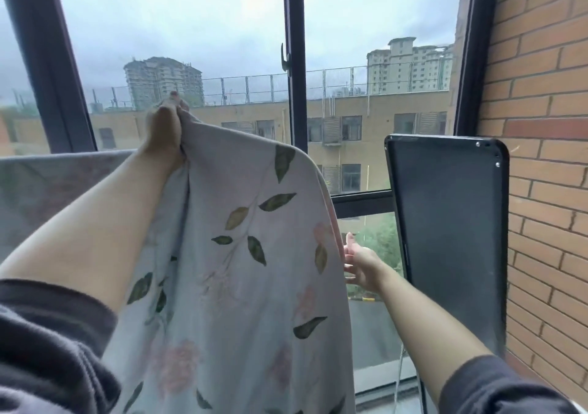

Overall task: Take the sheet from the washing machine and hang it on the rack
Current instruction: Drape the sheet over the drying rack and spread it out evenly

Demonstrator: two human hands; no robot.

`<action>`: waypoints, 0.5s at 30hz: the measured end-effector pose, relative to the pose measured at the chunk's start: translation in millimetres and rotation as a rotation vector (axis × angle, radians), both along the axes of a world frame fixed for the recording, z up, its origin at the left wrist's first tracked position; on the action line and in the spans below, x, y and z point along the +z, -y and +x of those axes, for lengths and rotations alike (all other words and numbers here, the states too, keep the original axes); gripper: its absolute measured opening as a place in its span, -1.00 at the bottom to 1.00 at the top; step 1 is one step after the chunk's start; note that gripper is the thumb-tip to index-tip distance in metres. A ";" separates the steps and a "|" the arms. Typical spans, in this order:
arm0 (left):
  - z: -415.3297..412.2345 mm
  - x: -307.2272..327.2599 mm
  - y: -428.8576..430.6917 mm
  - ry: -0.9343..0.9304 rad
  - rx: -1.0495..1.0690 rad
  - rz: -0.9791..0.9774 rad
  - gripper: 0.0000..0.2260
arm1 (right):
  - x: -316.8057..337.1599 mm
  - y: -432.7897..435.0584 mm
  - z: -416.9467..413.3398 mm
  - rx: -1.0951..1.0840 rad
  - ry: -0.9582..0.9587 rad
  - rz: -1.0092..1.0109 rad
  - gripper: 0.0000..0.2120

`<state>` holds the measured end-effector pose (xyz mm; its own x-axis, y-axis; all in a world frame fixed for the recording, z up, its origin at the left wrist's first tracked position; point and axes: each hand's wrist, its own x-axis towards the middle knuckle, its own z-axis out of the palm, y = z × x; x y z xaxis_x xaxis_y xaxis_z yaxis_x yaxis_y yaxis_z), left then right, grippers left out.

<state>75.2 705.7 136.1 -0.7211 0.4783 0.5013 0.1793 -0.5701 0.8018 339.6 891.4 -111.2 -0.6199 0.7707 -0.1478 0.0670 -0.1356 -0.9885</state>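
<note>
The left hand is up high, in front of the window, and it pinches a bunch of the flowery sheet at its top. I think it holds the sheet that high so the long cloth can hang straight down and not fold up on itself. The sheet falls from that hand all the way to the bottom of the view, right in front of the person, and covers part of the left arm. It has green leaves and pale pink flowers on it. Its top right corner makes a round bend, as if it lies over something, but what is under it is hidden. The right hand is lower down, at the right edge of the sheet. Its fingers are spread wide and it holds nothing. It is just beside the edge, and I cannot tell if it touches the cloth. I think it is there to catch that side and pull the sheet flat. So the sheet is between the two hands, with one hand at its top and one at its side. To the right stands a flat black panel next to the brick wall. It may be part of the rack, but I cannot tell. Behind the left arm lies a grey cloth, spread out flat under the window. The sheet does not look fully hung yet.
</note>
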 end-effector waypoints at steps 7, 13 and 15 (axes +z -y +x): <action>33.4 -7.6 0.4 -1.328 0.667 -0.921 -0.52 | 5.0 1.8 -7.4 0.107 0.158 0.180 -0.75; 30.7 -20.4 -10.5 -1.268 0.733 -0.643 -0.68 | 5.5 1.7 -13.7 -0.071 -0.030 0.316 -0.80; 26.7 -23.7 -16.0 -1.182 0.694 -0.548 -0.68 | 8.9 2.0 -19.0 -0.200 0.020 0.370 -0.73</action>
